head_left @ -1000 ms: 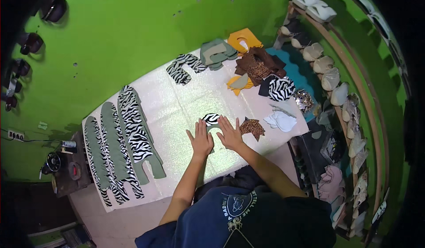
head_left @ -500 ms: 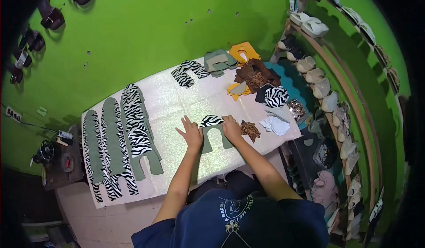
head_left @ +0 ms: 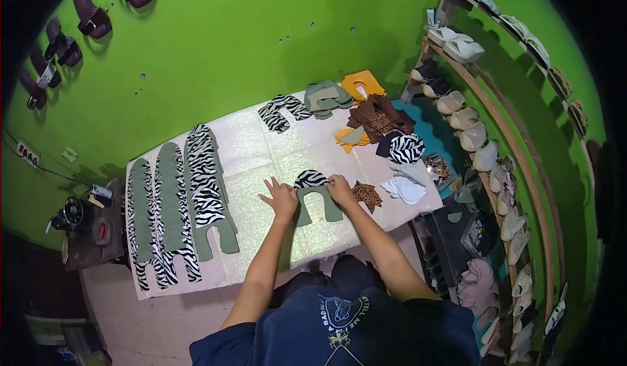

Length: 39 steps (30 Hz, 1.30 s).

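Note:
A curved zebra-print piece (head_left: 311,180) lies along the top of a green U-shaped piece (head_left: 331,210), their edges meeting in an arch on the table. At the arch's left end, my left hand (head_left: 282,199) pinches the zebra-print edge with thumb and forefinger; its other fingers are spread outward. My right hand (head_left: 340,191) has its fingertips closed on the right end of the same zebra-print piece. Just right of that hand sits a small pile of leopard-print pieces (head_left: 367,196).
Overlapping rows of green and zebra-print pieces (head_left: 171,203) cover the table's left side. Toward the back right are zebra-print cutouts (head_left: 284,112), green pieces (head_left: 326,98), brown pieces (head_left: 379,118) and white pieces (head_left: 405,186). Shoe-filled shelves (head_left: 480,137) stand right; a small dark table (head_left: 98,235) stands left.
The view has shifted slightly. Both hands stay at the two ends of the zebra-print piece, and the right fingertips are drawn closer together on its edge.

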Available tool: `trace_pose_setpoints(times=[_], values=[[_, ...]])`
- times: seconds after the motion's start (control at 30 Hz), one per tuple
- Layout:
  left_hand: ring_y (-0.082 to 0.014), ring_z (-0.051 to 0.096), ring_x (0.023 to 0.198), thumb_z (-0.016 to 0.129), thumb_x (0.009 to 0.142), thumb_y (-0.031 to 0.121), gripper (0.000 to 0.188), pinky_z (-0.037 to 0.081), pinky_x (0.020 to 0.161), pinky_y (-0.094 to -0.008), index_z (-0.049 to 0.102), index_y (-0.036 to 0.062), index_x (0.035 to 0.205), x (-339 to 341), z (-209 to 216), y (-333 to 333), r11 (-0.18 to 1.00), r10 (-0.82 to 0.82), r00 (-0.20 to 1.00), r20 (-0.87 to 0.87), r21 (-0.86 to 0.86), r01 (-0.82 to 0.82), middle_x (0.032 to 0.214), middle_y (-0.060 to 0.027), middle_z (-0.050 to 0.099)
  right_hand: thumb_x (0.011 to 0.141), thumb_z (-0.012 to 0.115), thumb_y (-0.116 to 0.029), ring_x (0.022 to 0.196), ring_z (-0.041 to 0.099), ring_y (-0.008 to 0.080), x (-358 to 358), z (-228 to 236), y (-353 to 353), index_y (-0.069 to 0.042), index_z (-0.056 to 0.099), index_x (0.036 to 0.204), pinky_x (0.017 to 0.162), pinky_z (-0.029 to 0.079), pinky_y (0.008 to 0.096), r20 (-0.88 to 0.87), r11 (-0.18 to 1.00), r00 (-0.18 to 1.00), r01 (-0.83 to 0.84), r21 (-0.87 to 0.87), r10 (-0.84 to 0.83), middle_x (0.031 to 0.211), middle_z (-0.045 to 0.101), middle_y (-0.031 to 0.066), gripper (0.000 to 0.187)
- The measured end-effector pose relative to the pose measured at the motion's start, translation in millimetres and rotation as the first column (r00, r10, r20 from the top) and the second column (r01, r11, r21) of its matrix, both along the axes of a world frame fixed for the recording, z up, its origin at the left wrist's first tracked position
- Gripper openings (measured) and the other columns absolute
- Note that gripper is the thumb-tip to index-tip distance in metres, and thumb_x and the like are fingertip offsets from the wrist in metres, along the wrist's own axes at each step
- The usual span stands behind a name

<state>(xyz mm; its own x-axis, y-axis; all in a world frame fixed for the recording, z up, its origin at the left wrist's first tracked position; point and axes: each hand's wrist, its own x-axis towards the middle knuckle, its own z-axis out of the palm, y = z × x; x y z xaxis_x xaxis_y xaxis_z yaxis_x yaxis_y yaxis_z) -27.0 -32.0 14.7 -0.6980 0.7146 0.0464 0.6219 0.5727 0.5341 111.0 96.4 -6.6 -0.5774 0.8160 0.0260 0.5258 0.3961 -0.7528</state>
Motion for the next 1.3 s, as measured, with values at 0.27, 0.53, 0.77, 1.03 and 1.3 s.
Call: trace_pose_setpoints(times=[0.27, 0.53, 0.77, 1.03, 1.3], values=[[-0.0441, 0.007, 0.129, 0.063, 0.073, 0.026, 0.017, 0.001, 0.09, -0.0706, 0.058, 0.0125, 0.081, 7.1, 21.4, -53.2, 0.975, -0.013, 0.99, 0.143, 0.221, -0.02, 0.135, -0.0191, 0.029, 0.08, 0.059, -0.015, 0.07, 0.054, 0.0159, 24.3, 59.7, -29.1, 0.002, 0.054, 0.089, 0.065, 0.044, 0.0274, -0.185, 0.93, 0.955, -0.272, -0.248, 0.23, 0.081, 0.056, 0.0101, 0.02], [-0.0425, 0.009, 0.129, 0.067, 0.072, 0.026, 0.016, 0.0, 0.092, -0.0684, 0.059, 0.0133, 0.079, 36.6, 50.6, -119.2, 0.956, 0.123, 0.988, 0.096, 0.257, -0.144, 0.136, -0.012, 0.031, 0.082, 0.056, -0.014, 0.083, 0.052, 0.0175, 34.6, 99.0, -61.1, 0.001, 0.053, 0.093, 0.074, 0.042, 0.0282, -0.243, 0.838, 0.852, -0.51, -0.195, 0.463, 0.088, 0.054, 0.0095, 0.019], [-0.0412, 0.011, 0.129, 0.066, 0.072, 0.024, 0.014, -0.002, 0.094, -0.0661, 0.059, 0.0137, 0.078, 56.0, 64.9, -168.9, 0.903, 0.314, 0.943, 0.107, 0.274, -0.331, 0.135, -0.0108, 0.033, 0.081, 0.056, -0.012, 0.077, 0.053, 0.0159, 20.5, 87.1, -89.1, 0.002, 0.054, 0.093, 0.071, 0.043, 0.027, -0.329, 0.724, 0.757, -0.645, -0.243, 0.564, 0.085, 0.054, 0.009, 0.019], [-0.0384, 0.012, 0.13, 0.066, 0.073, 0.024, 0.012, 0.0, 0.093, -0.0663, 0.059, 0.0146, 0.078, 45.7, 66.3, -212.1, 0.84, 0.44, 0.896, 0.058, 0.325, -0.434, 0.136, -0.0066, 0.035, 0.082, 0.057, -0.016, 0.074, 0.055, 0.0165, -5.4, 82.7, -123.8, 0.0, 0.052, 0.095, 0.067, 0.046, 0.0272, -0.391, 0.609, 0.625, -0.772, -0.182, 0.675, 0.084, 0.055, 0.0099, 0.021], [-0.04, 0.01, 0.13, 0.065, 0.073, 0.024, 0.012, -0.002, 0.094, -0.0646, 0.06, 0.014, 0.076, -5.5, 73.7, -268.9, 0.862, 0.397, 0.908, 0.135, 0.285, -0.42, 0.136, -0.0093, 0.034, 0.083, 0.056, -0.017, 0.072, 0.053, 0.0152, -55.5, 77.5, -175.5, 0.001, 0.052, 0.094, 0.065, 0.044, 0.0278, -0.411, 0.511, 0.579, -0.815, -0.272, 0.704, 0.082, 0.056, 0.0089, 0.021]])
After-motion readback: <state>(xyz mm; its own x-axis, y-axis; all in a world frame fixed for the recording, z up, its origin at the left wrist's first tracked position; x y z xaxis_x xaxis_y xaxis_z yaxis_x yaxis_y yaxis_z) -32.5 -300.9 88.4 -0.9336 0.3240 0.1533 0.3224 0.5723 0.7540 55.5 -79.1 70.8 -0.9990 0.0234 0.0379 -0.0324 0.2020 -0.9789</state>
